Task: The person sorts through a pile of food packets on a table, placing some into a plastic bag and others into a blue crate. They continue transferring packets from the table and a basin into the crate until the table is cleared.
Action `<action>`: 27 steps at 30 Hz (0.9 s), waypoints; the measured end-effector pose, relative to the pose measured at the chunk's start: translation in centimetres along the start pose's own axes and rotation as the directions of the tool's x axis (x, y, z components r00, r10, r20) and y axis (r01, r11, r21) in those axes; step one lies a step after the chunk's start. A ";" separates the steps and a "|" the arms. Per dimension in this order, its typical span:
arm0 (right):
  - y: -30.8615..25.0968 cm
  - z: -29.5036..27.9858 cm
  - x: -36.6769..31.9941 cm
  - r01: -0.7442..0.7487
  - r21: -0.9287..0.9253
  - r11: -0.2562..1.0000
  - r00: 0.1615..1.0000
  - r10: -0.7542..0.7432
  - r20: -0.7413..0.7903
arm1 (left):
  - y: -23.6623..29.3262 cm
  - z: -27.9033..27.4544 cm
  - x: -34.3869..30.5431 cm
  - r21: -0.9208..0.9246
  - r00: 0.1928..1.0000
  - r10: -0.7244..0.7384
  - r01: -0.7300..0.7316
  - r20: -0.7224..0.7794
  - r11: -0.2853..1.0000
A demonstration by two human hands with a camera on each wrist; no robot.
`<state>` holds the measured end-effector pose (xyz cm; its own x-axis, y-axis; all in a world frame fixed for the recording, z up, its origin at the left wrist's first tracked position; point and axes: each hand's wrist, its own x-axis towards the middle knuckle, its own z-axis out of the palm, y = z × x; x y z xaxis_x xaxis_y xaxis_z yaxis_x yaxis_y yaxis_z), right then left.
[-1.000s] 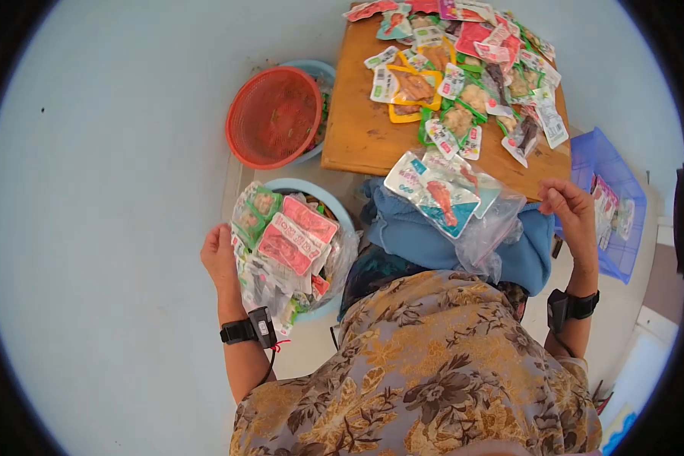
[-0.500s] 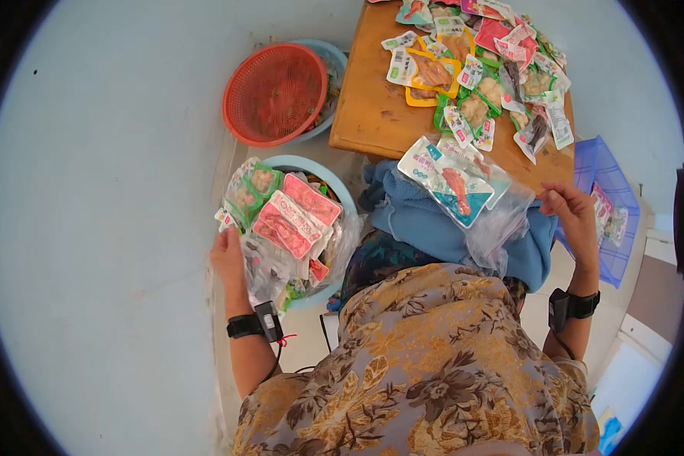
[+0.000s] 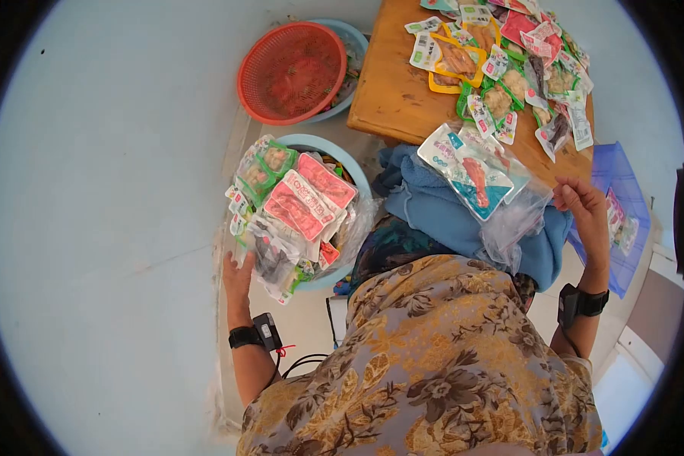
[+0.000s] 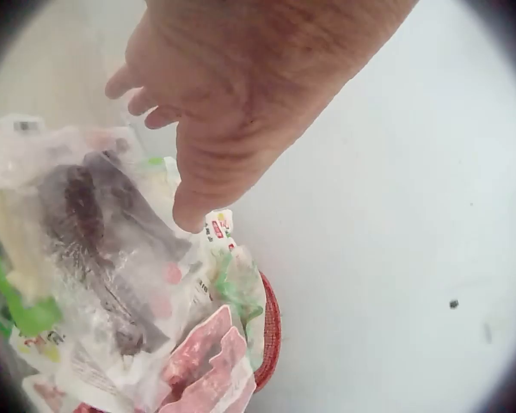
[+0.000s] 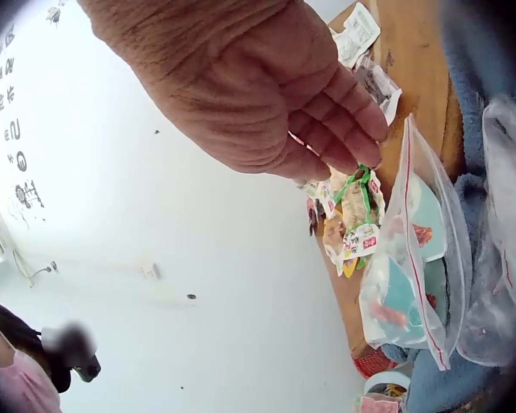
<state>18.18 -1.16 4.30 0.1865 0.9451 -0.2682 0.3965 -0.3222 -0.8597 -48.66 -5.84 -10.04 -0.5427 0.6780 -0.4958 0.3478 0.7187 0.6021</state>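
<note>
The left hand [image 3: 237, 277] is loose. Its fingers are spread a little and do not curl round anything. The fingertips touch the near edge of a pile of snack packs [image 3: 292, 216]. The pile lies just past the fingers, in thin clear plastic. Red packs sit on top of the pile, green ones are at the far side of it, and a dark one is closest to the thumb. The pile rests on a blue bowl [image 3: 334, 148]. Farther out from this hand, past the bowl, is a red basket [image 3: 290, 72].

The right hand [image 3: 581, 205] is loose too. Its fingers are bent a little and close together, and nothing is between them. A clear bag [image 3: 501, 205] lies just beside the fingertips, toward the person's middle. I cannot tell if the fingers touch its edge. A teal pack [image 3: 475, 178] with a red picture is inside the bag. The bag rests on a blue cloth [image 3: 433, 213] on the person's lap.

Past the right hand's fingers is a wooden table [image 3: 387, 91]. Many small packs [image 3: 509, 76] lie spread on it, well apart from the hand. On the outer side of the right hand sits a blue crate [image 3: 612, 163] with a few packs in it.
</note>
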 end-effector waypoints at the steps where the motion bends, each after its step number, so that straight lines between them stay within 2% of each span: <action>1: -0.1 -0.1 0.1 0.000 -0.028 1.000 1.000 0.000 -0.001 | 0.5 0.0 -0.5 -0.001 1.000 0.002 -0.002 -0.001 1.000; 3: -0.3 -0.2 0.1 0.003 -0.026 1.000 1.000 -0.003 -0.005 | 1.1 0.1 -1.0 -0.046 0.943 -0.303 0.312 0.141 0.949; 4: -0.3 0.0 0.1 0.007 -0.021 1.000 1.000 -0.007 -0.010 | 0.7 0.1 -1.0 -0.044 0.945 -0.298 0.306 0.138 0.951; 6: 0.0 0.1 0.2 0.006 -0.008 1.000 1.000 -0.006 -0.003 | -1.2 0.2 -0.8 -0.204 0.922 -0.338 0.374 0.191 0.905; 7: 0.2 0.1 0.1 0.006 -0.002 1.000 1.000 -0.006 0.006 | -1.9 0.2 -0.5 -0.201 0.920 -0.342 0.378 0.189 0.904; 10: 1.3 -0.2 0.2 -0.012 0.025 1.000 1.000 0.012 0.023 | -2.6 0.4 0.1 -0.286 0.846 -0.453 0.525 0.282 0.802; 14: 1.8 -0.6 0.4 -0.006 -0.003 1.000 0.999 0.006 0.033 | -3.4 0.3 -0.3 -0.317 0.839 -0.415 0.524 0.352 0.790; 17: 1.7 -0.6 0.6 -0.026 0.001 1.000 1.000 0.026 0.011 | -3.9 0.3 -0.2 -0.319 0.818 -0.487 0.570 0.306 0.757; 19: 1.5 -0.6 0.9 -0.039 -0.020 0.999 0.999 0.039 0.032 | -3.6 0.4 -0.4 -0.309 0.819 -0.543 0.573 0.186 0.759; 20: 1.6 -0.5 1.0 -0.039 -0.022 0.999 0.999 0.040 0.034 | -4.2 0.3 0.0 -0.310 0.818 -0.545 0.575 0.186 0.757; 22: 2.1 -0.3 1.0 -0.033 -0.009 0.999 0.999 0.033 0.027 | -5.3 0.0 0.6 -0.400 0.786 -0.513 0.617 0.344 0.677; 23: 2.2 -0.3 1.1 -0.036 -0.011 0.999 0.999 0.036 0.030 | -5.5 0.1 0.6 -0.399 0.784 -0.517 0.621 0.344 0.675; 25: 2.2 -0.2 1.1 -0.040 -0.011 0.999 0.999 0.040 0.033 | -5.5 0.2 0.4 -0.553 0.801 -0.374 0.595 0.467 0.583; 26: 2.2 -0.2 1.2 -0.040 -0.013 0.999 0.999 0.041 0.034 | -5.3 0.3 0.3 -0.553 0.800 -0.375 0.596 0.468 0.582; 27: 2.1 -0.2 1.2 -0.043 -0.016 0.999 0.998 0.044 0.041 | -5.1 0.3 0.1 -0.600 0.829 -0.294 0.550 0.476 0.580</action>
<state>19.43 -0.69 2.24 0.1668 0.9316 -0.3228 0.4023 -0.3632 -0.8404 -50.25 -9.38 -13.32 -0.1886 0.4240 -0.8858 -0.5557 0.6977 0.4522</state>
